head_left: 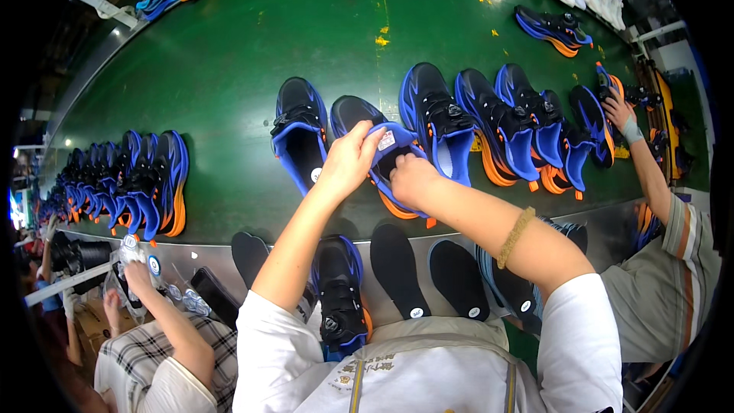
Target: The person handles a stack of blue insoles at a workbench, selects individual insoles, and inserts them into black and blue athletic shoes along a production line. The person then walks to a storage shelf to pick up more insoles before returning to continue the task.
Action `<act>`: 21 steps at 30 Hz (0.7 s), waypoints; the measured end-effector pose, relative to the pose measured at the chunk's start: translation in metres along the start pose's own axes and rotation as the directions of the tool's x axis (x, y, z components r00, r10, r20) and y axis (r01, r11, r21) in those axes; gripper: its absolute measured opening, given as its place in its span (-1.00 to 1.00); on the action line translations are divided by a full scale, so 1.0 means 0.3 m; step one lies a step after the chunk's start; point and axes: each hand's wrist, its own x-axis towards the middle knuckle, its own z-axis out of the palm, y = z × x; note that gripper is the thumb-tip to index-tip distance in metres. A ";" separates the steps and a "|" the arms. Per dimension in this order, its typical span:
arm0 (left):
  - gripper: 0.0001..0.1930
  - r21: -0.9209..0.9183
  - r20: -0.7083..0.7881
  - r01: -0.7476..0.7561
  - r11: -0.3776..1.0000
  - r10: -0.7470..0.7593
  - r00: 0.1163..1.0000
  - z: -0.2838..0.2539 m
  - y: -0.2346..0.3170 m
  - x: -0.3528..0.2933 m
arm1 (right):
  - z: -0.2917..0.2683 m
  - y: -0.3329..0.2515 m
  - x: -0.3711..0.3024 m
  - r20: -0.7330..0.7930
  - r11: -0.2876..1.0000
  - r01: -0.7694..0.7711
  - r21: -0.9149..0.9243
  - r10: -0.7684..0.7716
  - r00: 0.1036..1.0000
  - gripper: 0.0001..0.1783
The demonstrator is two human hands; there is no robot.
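Held shoe [356, 112]: black with blue lining and an orange sole edge, on the green work surface [229, 53], toe pointing away from the wearer, between two other shoes. Left hand [352, 159] grips its blue lining at the opening, beside a white label [386, 140]. Right hand [413, 180] has its fingers down inside the opening; fingertips hidden, can't tell if they're clenched on anything. Interior looks dark, contents mostly blocked by that hand.

Left neighbour shoe [297, 99]: dark insole inside, white round sticker at its heel. Right neighbour shoe [423, 86]: pale interior showing through the opening.

Near side, on the metal ledge: loose black insoles, incl. a middle insole [397, 269] and another insole [457, 277], both with white round stickers, plus a near shoe [337, 279]. Co-worker's hand [618, 109] at far right is on another shoe.
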 end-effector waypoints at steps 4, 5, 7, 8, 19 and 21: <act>-0.71 -0.025 0.020 0.028 0.999 -0.028 0.999 0.004 -0.010 0.000 | 0.042 0.020 0.058 0.109 0.997 0.060 -0.042 -0.055 0.993 -0.72; -0.71 -0.022 0.021 0.031 0.999 -0.031 0.999 0.005 -0.010 0.000 | 0.043 0.022 0.074 0.140 0.994 0.090 -0.059 -0.081 0.987 -0.73; -0.74 -0.023 0.002 0.003 1.000 -0.003 1.000 0.010 -0.007 0.004 | 0.046 0.025 0.100 0.192 0.985 0.147 -0.091 -0.127 0.973 -0.74; -0.74 -0.024 -0.011 0.007 1.000 -0.007 1.000 0.015 -0.022 0.004 | 0.038 0.022 0.114 0.196 0.977 0.181 -0.112 -0.157 0.968 -0.75; -0.66 0.385 0.110 -0.428 0.818 0.420 0.901 -0.006 0.016 0.027 | 0.011 -0.026 -0.098 0.103 0.969 0.074 0.234 -0.100 0.990 -0.49; -0.64 0.433 0.134 -0.408 0.804 0.390 0.911 -0.014 -0.003 0.025 | -0.013 -0.042 -0.111 -0.021 0.964 0.088 0.253 -0.085 0.996 -0.56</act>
